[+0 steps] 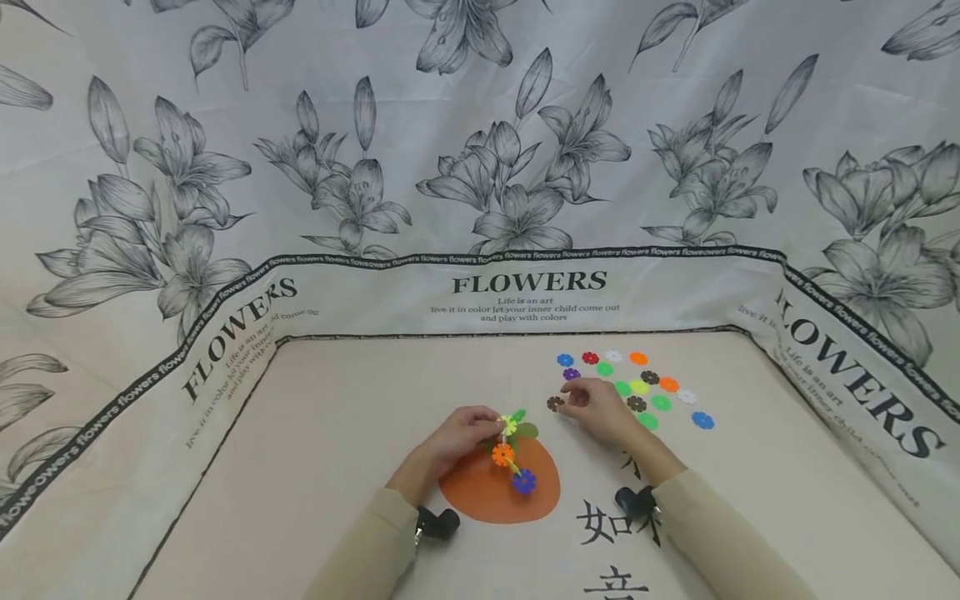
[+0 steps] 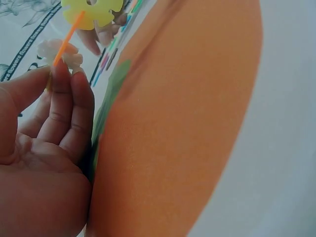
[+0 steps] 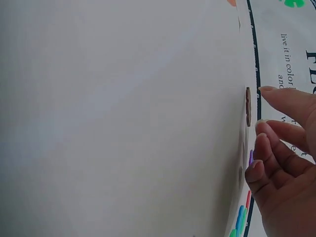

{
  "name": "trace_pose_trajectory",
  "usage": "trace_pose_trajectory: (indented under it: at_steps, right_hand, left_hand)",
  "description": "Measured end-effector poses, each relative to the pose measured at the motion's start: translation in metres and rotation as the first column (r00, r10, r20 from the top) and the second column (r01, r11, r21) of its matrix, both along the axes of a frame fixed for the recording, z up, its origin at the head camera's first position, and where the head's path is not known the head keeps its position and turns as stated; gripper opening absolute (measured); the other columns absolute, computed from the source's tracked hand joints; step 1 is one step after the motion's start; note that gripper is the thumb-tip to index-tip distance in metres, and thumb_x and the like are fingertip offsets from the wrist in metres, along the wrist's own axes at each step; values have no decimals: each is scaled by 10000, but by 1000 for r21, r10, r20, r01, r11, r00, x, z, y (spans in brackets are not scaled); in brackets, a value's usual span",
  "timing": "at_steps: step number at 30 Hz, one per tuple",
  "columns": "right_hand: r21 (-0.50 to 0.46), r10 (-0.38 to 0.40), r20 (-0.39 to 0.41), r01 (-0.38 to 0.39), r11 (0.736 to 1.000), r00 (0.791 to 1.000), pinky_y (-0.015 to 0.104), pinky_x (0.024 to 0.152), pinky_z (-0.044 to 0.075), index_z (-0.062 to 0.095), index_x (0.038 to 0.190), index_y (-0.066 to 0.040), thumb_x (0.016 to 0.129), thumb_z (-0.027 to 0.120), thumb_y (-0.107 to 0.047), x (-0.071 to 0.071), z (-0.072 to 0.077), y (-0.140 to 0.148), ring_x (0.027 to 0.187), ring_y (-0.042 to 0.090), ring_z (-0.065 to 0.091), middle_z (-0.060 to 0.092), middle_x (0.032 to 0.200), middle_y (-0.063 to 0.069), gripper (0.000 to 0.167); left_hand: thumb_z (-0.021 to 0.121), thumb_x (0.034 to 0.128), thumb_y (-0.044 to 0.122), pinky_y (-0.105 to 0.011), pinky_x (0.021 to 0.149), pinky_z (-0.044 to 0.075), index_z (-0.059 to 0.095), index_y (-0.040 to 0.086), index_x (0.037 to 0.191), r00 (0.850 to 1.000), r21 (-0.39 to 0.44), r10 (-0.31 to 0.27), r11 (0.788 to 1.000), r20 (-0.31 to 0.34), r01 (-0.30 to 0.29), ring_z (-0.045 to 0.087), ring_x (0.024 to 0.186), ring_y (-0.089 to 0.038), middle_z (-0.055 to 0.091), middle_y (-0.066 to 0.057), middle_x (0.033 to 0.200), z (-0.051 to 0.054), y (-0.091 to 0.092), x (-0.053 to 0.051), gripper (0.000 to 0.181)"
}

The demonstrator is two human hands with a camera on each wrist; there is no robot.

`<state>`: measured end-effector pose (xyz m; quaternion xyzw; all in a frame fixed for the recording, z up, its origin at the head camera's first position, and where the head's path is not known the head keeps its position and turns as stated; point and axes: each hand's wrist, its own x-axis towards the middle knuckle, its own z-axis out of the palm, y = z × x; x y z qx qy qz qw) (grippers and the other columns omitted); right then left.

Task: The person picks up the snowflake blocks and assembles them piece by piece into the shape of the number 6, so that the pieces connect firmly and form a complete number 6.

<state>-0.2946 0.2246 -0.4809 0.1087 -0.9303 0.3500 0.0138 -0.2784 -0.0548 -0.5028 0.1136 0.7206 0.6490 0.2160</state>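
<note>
My left hand (image 1: 467,432) pinches a chain of joined flower-shaped plastic discs between thumb and fingertips. In the head view an orange disc (image 1: 503,454) and a blue disc (image 1: 523,482) hang at the chain's lower end, with a yellow disc (image 1: 510,426) near the fingertips. The left wrist view shows a yellow disc (image 2: 91,12) slotted onto an edge-on orange disc (image 2: 68,38). My right hand (image 1: 600,408) is beside a brown disc (image 1: 555,404). Thumb and forefinger stand apart in the right wrist view, with the brown disc (image 3: 248,106) just beyond them.
Several loose discs in mixed colours lie beyond the right hand, among them a blue disc (image 1: 702,420) and a red disc (image 1: 590,358). Under the left hand is an orange fruit print (image 1: 487,496) on the table cover. Flower-printed cloth (image 1: 525,292) rises at the back and sides.
</note>
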Motion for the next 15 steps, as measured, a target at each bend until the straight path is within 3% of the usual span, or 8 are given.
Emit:
trace_pose_trajectory:
  at_steps: [5,15]
  right_hand:
    - [14,11,43,-12,1000,999,309,681,468,667,1212,8,894,783,-168,-5,-4,-3,780,181,537,622,885,41,382]
    - [20,1,97,-3,1000,995,316,687,471,664,1025,-30,905,766,-162,-8,-1,-9,786,192,558,628,887,59,206]
  left_hand:
    - [602,1044,196,-322,945,516,686,3,1137,1000,-16,0,1000,-2,0,638,902,-139,689,-9,913,-1,1,1,231]
    - [580,1055,179,-315,942,513,683,-7,1150,1000,-12,-16,1000,-14,15,629,898,-138,676,-11,912,-1,0,0,233]
